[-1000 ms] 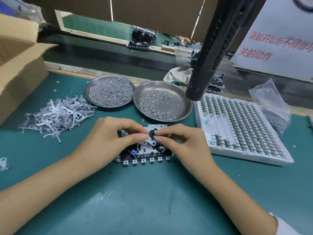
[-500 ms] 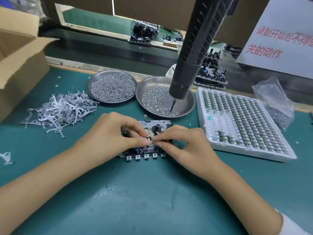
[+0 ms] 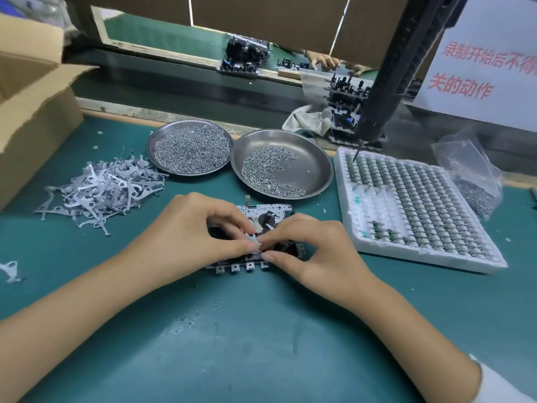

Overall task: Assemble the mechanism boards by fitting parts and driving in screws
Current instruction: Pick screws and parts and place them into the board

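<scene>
Change: since the earlier frames both hands have been drawn nearer the front edge of the board, and the hanging screwdriver [image 3: 386,82] has swung off to the right, its tip now over the white tray [image 3: 491,258].
Board: the mechanism board [image 3: 268,210] lies flat on the green surface [image 3: 261,344], directly under both hands, its row of metal tabs pointing toward the person.
Handling: the board is judged light and stiff, with small fitted parts that could be knocked loose; it is best steadied by its edges. The thin grey lever [image 3: 253,239] is judged light, springy and easily bent or dropped, so it is best pinched near one end.
Left hand: the left hand [image 3: 186,231] is curled, with thumb and forefinger pinching the lever against the board.
Right hand: the right hand [image 3: 313,251] is curled too, its fingertips meeting the left hand's at the same lever; which hand bears the hold cannot be told.
Beyond the hands: two steel dishes of screws [image 3: 190,152] [image 3: 313,167] sit just behind the board.
Left of the left hand: a heap of spare levers [image 3: 98,187] lies well apart, beside a cardboard box [image 3: 32,117].
Right of the right hand: the tray lies near.
</scene>
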